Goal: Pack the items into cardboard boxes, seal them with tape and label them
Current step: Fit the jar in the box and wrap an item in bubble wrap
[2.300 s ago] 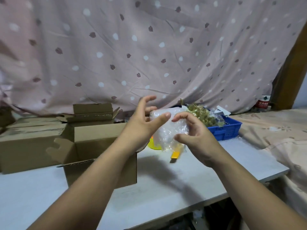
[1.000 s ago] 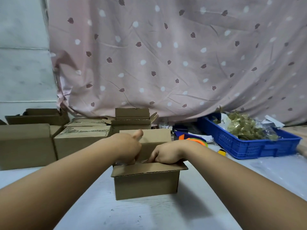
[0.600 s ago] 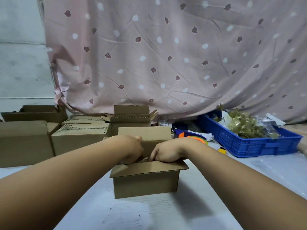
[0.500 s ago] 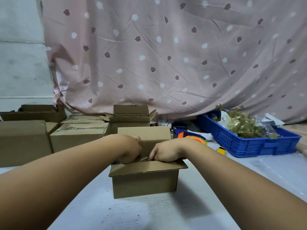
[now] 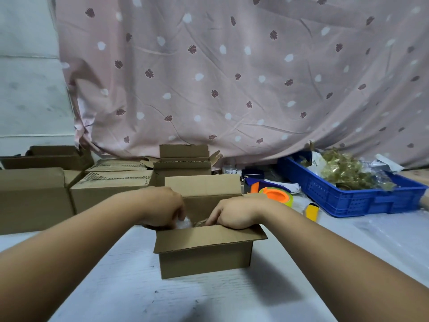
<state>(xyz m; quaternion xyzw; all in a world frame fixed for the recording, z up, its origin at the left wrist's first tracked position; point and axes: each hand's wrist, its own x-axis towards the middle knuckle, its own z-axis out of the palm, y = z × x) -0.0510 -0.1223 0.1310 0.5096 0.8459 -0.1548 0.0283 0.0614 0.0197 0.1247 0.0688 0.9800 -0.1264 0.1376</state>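
Fingers (image 5: 180, 212) of my left hand (image 5: 162, 206) and right hand (image 5: 234, 212) curl down into the open cardboard box (image 5: 204, 259), tips hidden. I cannot tell whether they grip or only press the bubble-wrapped bundle (image 5: 185, 223) inside. Shoving too hard could crush it or bulge the walls. At my right, the blue crate (image 5: 348, 201) holds bagged gold pieces (image 5: 343, 170).

Both my forearms are bare, uncovered from the near edge of the view right up to the wrists. My left hand (image 5: 162, 206) and my right hand (image 5: 234, 212) are bare as well. Only the backs and knuckles show plainly. The fingertips are hidden, so I cannot tell how the nails look.
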